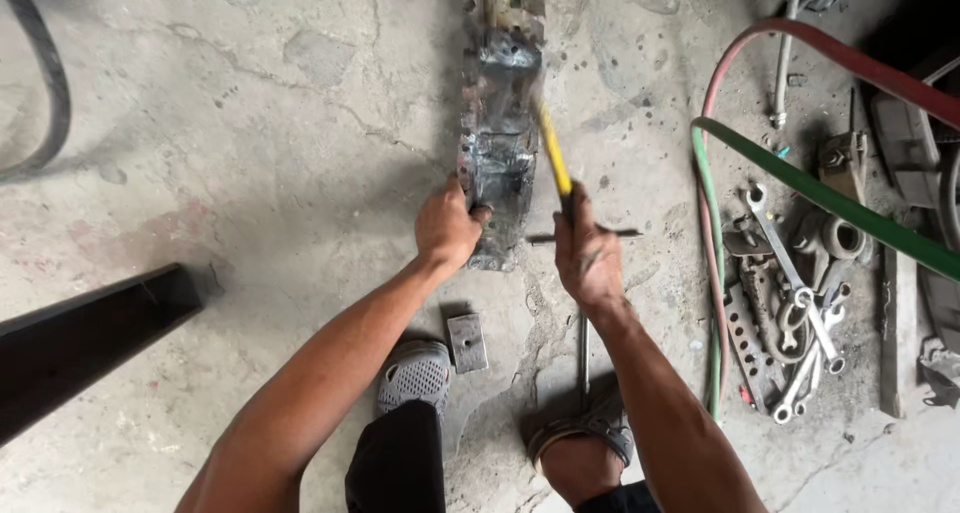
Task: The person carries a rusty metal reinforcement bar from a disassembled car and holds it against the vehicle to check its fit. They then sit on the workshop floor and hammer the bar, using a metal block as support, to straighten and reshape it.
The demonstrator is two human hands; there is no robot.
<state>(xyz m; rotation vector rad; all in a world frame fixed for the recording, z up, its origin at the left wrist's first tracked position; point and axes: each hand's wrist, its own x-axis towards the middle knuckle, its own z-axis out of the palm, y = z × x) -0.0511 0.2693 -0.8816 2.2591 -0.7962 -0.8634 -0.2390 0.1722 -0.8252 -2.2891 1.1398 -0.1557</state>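
Note:
A long, scorched metal part (500, 103) lies on the concrete floor, running away from me. My left hand (447, 225) grips its near left edge. My right hand (587, 251) is closed around the handle of a yellow-shafted tool (553, 148), which slants up across the part and is blurred by motion; its head cannot be made out. A thin dark rod (612, 233) lies on the floor just behind that hand.
A small metal block (467, 341) sits by my left foot. A pile of wrenches (795, 303) lies at right beside red and green hoses (712, 223). A dark steel beam (85, 338) lies at left. A thin bar (583, 358) lies by my right foot.

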